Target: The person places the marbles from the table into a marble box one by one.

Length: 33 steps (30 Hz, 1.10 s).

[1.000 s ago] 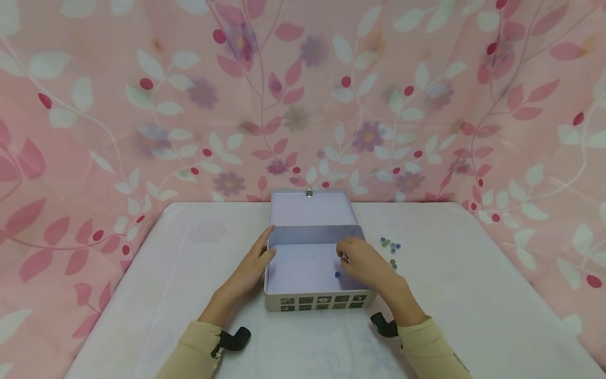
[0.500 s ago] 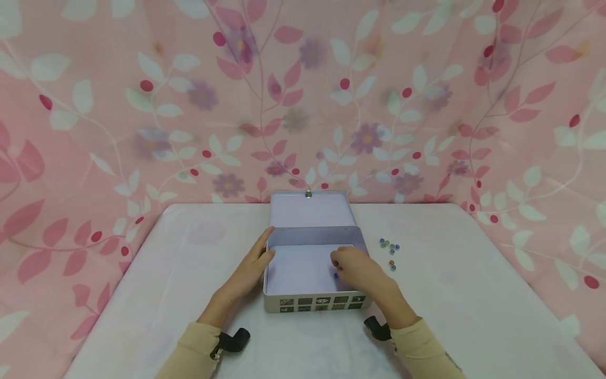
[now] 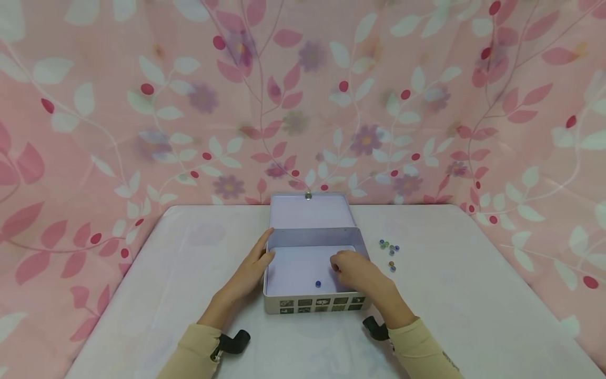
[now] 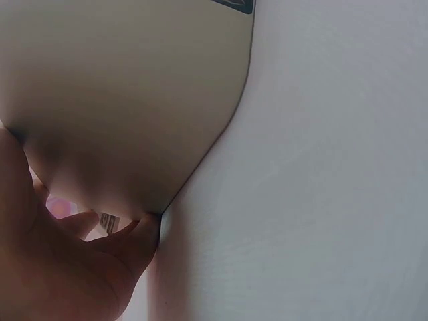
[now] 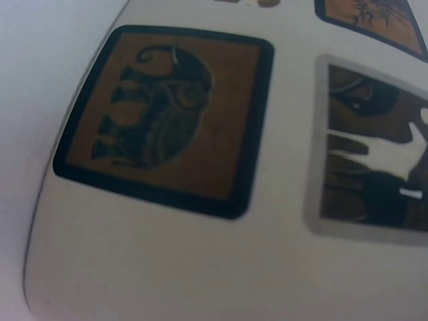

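Observation:
A whitish tin box (image 3: 316, 303) lies with its lid (image 3: 310, 211) raised at the back. My left hand (image 3: 250, 269) holds its left wall, thumb over the rim. In the left wrist view the fingers (image 4: 137, 244) press against the outer side near the lower edge. Inside the box, on the right, is my right hand (image 3: 358, 271), with its fingers curled inward. I cannot tell whether anything sits between them. A dark blue marble (image 3: 318, 284) lies on the box floor near the front wall. Only the box's printed front, with an elephant picture (image 5: 164, 114), shows in the right wrist view.
To the right of the box several small glass marbles (image 3: 391, 248) lie in a loose cluster. An orange-brown marble (image 3: 391, 263) and a bluish one sit a little nearer. A white cloth covers the table (image 3: 189, 252); a pink floral curtain (image 3: 303, 95) hangs behind it.
The blue marble in the box has rolled left and toward the front wall, out from beside my right hand. My right hand has shifted slightly left. My left hand stays on the box.

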Available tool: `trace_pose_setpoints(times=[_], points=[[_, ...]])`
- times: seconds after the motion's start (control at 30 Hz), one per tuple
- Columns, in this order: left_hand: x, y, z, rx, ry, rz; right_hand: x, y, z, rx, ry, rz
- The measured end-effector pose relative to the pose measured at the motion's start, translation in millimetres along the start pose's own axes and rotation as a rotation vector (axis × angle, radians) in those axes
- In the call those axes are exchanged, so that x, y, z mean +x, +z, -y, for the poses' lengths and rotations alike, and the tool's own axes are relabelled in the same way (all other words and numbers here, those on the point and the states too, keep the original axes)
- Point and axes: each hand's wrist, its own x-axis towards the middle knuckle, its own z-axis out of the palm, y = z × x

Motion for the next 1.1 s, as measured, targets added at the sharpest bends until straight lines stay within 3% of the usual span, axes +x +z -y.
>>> trace_pose_setpoints(times=[0.03, 0.27, 0.53, 0.63, 0.73, 0.97, 1.1], points=[[1.9, 0.7, 5.3, 0.003, 0.006, -0.008, 0, 0, 0, -0.001, -0.005, -0.001], [3.1, -1.1, 3.9, 0.004, -0.012, -0.001, 0, -2, 1, 0.006, -0.010, -0.019], [-8.1, -7.5, -28.5, 0.005, -0.056, 0.056, -1, -8, -1, 0.065, -0.027, -0.088], [-10.0, -8.6, -33.5, 0.021, -0.054, 0.058, -2, -13, -4, 0.078, -0.039, -0.122], [-7.8, -7.7, -29.4, 0.019, -0.050, 0.056, -3, -18, -9, 0.081, -0.040, -0.175], [3.6, -3.7, -0.2, 0.002, -0.029, 0.021, -8, -33, -25, 0.125, -0.019, -0.304], [4.9, -2.9, 4.6, 0.010, -0.015, 0.001, -12, -42, -34, 0.125, 0.012, -0.375]])
